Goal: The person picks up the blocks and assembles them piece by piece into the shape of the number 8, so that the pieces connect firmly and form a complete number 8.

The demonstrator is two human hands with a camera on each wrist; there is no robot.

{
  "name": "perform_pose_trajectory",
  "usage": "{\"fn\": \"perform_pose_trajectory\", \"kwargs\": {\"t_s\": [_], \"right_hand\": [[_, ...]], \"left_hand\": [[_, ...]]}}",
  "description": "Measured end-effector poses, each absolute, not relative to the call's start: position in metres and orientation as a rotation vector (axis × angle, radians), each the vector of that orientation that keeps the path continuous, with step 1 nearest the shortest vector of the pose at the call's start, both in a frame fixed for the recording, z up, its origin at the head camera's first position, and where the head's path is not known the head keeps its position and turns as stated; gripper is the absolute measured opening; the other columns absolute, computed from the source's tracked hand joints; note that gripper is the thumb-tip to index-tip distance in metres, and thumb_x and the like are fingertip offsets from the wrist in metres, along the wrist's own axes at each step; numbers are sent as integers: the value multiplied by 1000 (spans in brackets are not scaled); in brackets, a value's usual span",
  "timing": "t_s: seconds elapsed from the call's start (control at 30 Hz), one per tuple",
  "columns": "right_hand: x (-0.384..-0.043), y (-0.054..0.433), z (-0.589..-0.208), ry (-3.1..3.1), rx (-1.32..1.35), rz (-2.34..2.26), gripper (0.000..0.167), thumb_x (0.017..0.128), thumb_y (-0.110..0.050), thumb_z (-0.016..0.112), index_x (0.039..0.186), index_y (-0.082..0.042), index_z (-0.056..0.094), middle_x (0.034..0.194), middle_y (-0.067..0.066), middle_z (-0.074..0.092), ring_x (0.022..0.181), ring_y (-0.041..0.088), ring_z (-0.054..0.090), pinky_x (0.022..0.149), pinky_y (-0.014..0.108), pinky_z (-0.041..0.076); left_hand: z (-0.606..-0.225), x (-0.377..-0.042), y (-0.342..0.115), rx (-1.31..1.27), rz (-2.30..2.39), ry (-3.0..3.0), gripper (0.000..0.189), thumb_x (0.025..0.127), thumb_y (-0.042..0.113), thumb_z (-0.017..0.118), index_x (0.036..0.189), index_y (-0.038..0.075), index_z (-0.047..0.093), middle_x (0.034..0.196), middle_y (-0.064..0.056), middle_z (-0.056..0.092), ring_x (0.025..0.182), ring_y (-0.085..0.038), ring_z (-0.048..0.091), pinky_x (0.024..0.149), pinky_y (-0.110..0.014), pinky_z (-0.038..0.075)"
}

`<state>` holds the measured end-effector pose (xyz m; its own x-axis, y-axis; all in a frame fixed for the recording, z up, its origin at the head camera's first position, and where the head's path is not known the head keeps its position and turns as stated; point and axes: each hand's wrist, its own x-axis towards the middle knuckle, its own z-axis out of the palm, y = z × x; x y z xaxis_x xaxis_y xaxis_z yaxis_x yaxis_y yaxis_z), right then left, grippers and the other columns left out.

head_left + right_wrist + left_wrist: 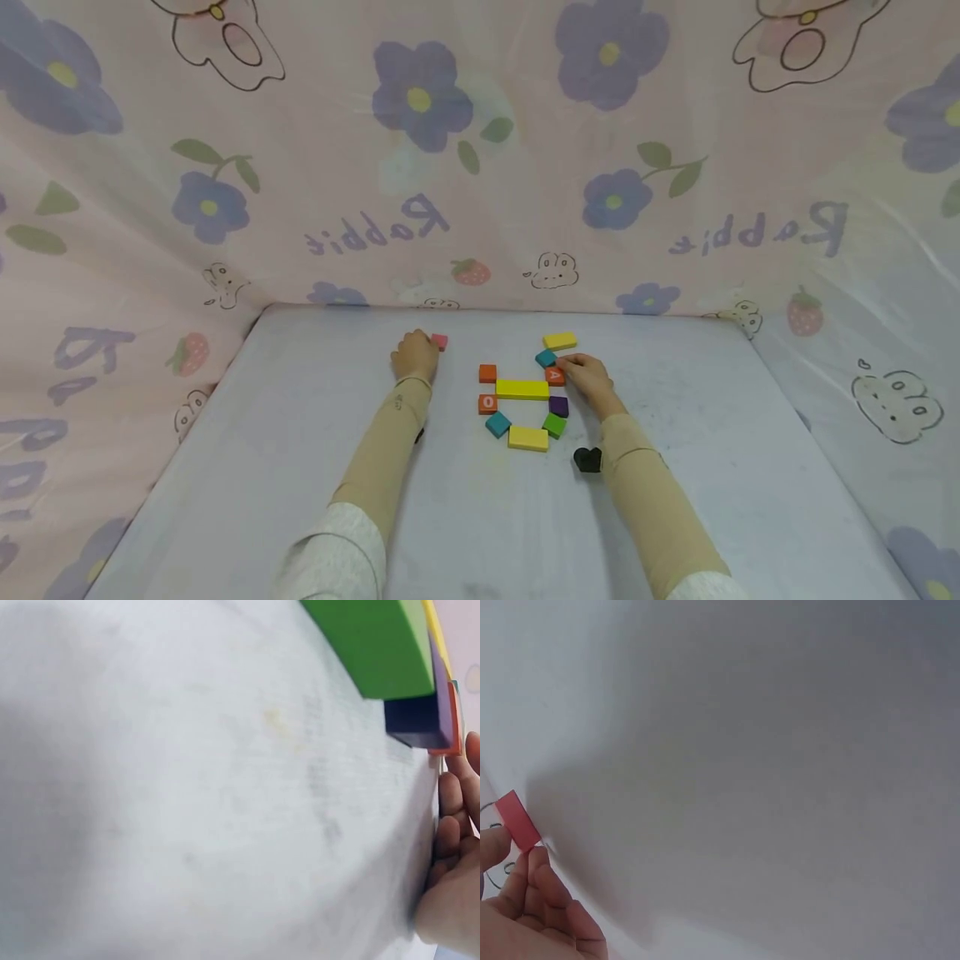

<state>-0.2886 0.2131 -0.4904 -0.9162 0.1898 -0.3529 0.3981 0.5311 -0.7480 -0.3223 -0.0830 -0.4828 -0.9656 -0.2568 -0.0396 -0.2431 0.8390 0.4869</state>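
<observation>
My left hand (415,356) is over the far left part of the table. Between thumb and fingertips it pinches a pink block (518,821), tilted in the left wrist view. My right hand (591,382) is at the right side of a block figure. Its fingertips meet the right corner of a teal block (546,358), just above an orange block (555,377) marked with an A. Whether they pinch the teal block is hidden. A yellow block (559,341) lies beyond the teal one. In the right wrist view, the fingers are partly curled beside the orange block (454,720).
The figure also has a long yellow block (522,390), two orange blocks on the left, a teal block (498,425), a yellow block (528,439), a green block (554,426) and a purple block (558,407). A black heart (587,460) lies beside the right forearm. Patterned cloth (510,183) surrounds the table.
</observation>
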Motion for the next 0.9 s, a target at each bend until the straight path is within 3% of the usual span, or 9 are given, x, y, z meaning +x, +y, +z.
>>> {"fn": "perform_pose_trajectory", "kwargs": {"t_s": [0.33, 0.9], "right_hand": [[-289, 215, -494, 2584, 471, -1302, 45, 92, -42, 51, 123, -10, 57, 135, 14, 51, 129, 34, 37, 108, 60, 6], [-291, 216, -495, 2579, 487, -1294, 45, 91, -44, 52, 122, -12, 58, 133, 12, 52, 128, 33, 39, 108, 58, 11]], "left_hand": [[-475, -311, -65, 350, -968, -2984, 31, 93, 32, 53, 107, 7, 63, 110, -12, 66, 103, -30, 60, 91, -45, 40], [-476, -306, -24, 261, -1127, -3008, 27, 90, 35, 58, 99, 11, 67, 101, -6, 69, 95, -24, 59, 91, -42, 35]]}}
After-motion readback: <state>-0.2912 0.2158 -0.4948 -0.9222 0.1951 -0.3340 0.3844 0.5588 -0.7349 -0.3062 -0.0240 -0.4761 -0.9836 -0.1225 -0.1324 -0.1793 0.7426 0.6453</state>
